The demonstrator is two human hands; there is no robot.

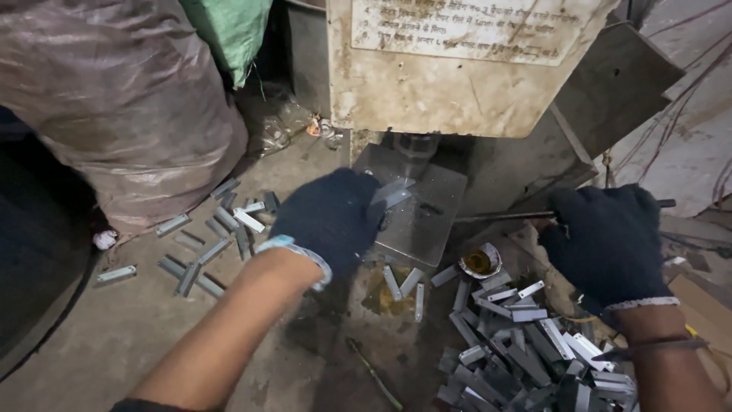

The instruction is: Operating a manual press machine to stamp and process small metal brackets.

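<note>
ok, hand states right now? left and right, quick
Left hand: closed on a small metal strip at the press plate.
Right hand: closed around a thin metal rod.

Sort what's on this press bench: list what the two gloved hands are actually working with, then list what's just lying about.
In use:
- left hand, holding a flat metal strip on the press plate
- right hand, gripping a thin metal rod
- pile of strips beside the right hand

Lying about:
- scattered strips on the left
- small round oily cap
- plastic-wrapped sack
- green bag
</note>
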